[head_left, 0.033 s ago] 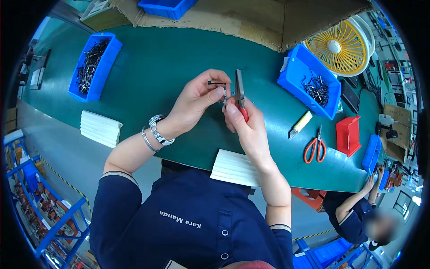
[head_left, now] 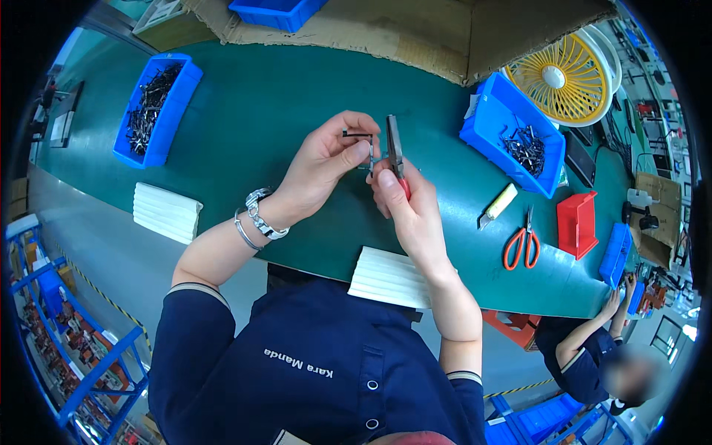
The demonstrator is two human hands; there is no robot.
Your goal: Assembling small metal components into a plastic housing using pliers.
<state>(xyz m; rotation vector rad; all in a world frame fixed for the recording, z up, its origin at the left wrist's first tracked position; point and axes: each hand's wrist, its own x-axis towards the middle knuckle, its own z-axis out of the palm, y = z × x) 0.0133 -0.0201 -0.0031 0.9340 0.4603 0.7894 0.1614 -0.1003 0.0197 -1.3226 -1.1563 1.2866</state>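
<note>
Over the green table, my left hand [head_left: 330, 159] pinches a small, thin, bent black-and-silver piece [head_left: 359, 135] between thumb and fingers. Its black arm sticks out sideways and a silvery strip runs downward at the fingertips. Close beside it, my right hand [head_left: 408, 200] is closed around red-handled pliers [head_left: 394, 142], whose grey metal jaws point away from me. The fingers of both hands nearly meet at the piece. Whether the right fingertips touch it is hard to tell, and most of the pliers' handles are hidden in the palm.
Blue bins of small dark metal parts stand left [head_left: 157, 111] and right [head_left: 513, 135]. A utility knife [head_left: 498, 206], red-handled scissors [head_left: 523, 241] and a red bin [head_left: 577, 225] lie right. Cardboard [head_left: 386, 33] and a yellow fan [head_left: 555, 77] line the back. A co-worker [head_left: 593, 352] sits far right.
Both hands have shifted very slightly, the pliers and the small piece moving a little to the left. Both grips stay the same.
</note>
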